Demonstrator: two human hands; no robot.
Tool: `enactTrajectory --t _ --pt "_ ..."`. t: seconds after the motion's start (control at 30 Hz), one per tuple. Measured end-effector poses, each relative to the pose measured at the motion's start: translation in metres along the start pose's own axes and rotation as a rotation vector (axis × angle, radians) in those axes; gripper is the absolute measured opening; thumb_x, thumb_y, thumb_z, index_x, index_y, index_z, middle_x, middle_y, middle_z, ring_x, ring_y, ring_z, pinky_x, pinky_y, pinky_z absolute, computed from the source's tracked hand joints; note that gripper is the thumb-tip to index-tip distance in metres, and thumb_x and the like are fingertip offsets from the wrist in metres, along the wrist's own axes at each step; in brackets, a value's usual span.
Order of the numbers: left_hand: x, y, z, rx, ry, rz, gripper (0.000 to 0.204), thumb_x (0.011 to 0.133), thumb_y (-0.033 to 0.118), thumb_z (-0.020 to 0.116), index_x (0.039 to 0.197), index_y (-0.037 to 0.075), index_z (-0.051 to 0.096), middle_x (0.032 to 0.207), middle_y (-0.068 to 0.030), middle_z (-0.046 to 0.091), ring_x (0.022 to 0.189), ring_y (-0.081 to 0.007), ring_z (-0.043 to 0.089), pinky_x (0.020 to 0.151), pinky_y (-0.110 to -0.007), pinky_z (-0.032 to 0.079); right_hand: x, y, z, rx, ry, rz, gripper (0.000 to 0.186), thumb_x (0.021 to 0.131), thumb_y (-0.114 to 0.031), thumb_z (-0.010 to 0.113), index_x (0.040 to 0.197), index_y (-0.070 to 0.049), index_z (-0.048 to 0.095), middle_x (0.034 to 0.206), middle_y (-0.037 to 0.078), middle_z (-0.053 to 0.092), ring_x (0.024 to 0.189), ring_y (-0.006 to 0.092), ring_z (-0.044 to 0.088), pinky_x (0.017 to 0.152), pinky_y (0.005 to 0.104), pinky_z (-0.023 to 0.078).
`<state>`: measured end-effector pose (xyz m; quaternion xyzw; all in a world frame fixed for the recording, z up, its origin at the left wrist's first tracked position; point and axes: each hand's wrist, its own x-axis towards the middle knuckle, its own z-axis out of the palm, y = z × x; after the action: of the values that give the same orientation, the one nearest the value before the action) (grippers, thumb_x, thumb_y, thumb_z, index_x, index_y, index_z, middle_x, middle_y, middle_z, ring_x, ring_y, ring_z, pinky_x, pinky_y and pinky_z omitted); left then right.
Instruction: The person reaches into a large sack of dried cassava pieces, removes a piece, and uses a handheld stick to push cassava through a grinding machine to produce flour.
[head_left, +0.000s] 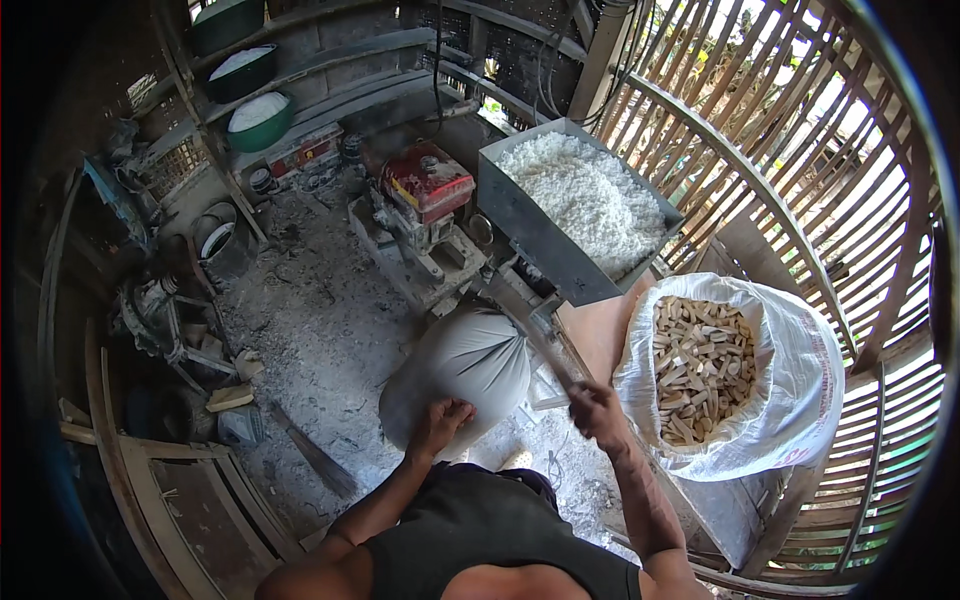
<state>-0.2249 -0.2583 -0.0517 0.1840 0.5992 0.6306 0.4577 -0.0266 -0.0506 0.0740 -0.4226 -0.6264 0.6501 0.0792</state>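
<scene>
A full, rounded grey-white cloth bag bulges in front of me, its gathered end toward the machine. My left hand is at its near side with curled fingers; whether cloth or anything else is in them is hidden. My right hand is closed round the near end of a long wooden stick. The stick, somewhat blurred, slants up and left past the bag's gathered end. Beyond the bag stands a dusty machine with a red-topped engine. A grey metal hopper heaped with white shredded stuff is beside it.
To my right stands an open white sack of pale chopped pieces. Green tubs of white stuff line the back left. A hand broom lies on the powder-covered floor. Slatted walls curve round the right.
</scene>
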Motion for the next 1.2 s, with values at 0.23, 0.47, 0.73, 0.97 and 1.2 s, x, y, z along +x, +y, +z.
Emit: enactTrajectory --t 0.23,0.47,0.73,0.97,1.2 --pt "0.0 0.004 0.012 0.008 -0.008 0.02 0.018 0.095 0.018 0.062 0.094 0.0 0.067 0.088 -0.004 0.069 0.079 -0.0094 0.063 0.073 -0.024 0.049 0.004 0.003 -0.004 0.031 0.045 -0.023 0.031 0.097 -0.029 0.061 0.108 -0.001 0.065 0.061 0.002 0.059 0.045 0.0069 0.048 0.04 0.0233 0.035" --pt "-0.002 0.007 0.016 -0.057 -0.026 0.003 0.018 0.094 0.017 0.063 0.095 0.0 0.065 0.087 -0.0036 0.068 0.079 -0.0086 0.062 0.071 -0.024 0.049 0.002 0.001 -0.004 0.093 0.064 -0.059 0.028 0.096 -0.029 0.063 0.104 -0.002 0.067 0.059 0.001 0.058 0.044 0.0059 0.046 0.039 0.0229 0.034" --pt "0.035 0.013 0.017 0.321 0.157 0.194 0.03 0.095 0.022 0.062 0.115 -0.001 0.06 0.102 -0.0093 0.069 0.091 -0.0176 0.065 0.084 -0.03 0.05 -0.033 -0.01 0.005 -0.049 -0.039 -0.006 0.027 0.097 -0.025 0.06 0.106 0.0 0.065 0.063 0.001 0.057 0.046 0.0063 0.046 0.042 0.0227 0.035" --pt "0.135 0.059 0.063 1.018 0.444 0.8 0.055 0.091 0.024 0.063 0.137 0.0 0.047 0.147 -0.0243 0.037 0.137 -0.0413 0.032 0.109 -0.053 0.03 -0.14 0.023 -0.028 0.147 0.241 -0.141 0.02 0.092 -0.017 0.061 0.091 0.003 0.064 0.062 0.005 0.058 0.048 0.0086 0.052 0.041 0.0232 0.038" --pt "0.2 0.054 0.094 1.333 0.419 0.817 0.059 0.095 0.039 0.053 0.135 -0.003 0.049 0.15 -0.0275 0.029 0.143 -0.0446 0.018 0.114 -0.058 0.018 -0.204 0.093 -0.077 0.706 1.344 -0.533 0.033 0.098 -0.032 0.052 0.116 -0.005 0.057 0.061 -0.004 0.045 0.041 0.0064 0.039 0.037 0.0199 0.03"
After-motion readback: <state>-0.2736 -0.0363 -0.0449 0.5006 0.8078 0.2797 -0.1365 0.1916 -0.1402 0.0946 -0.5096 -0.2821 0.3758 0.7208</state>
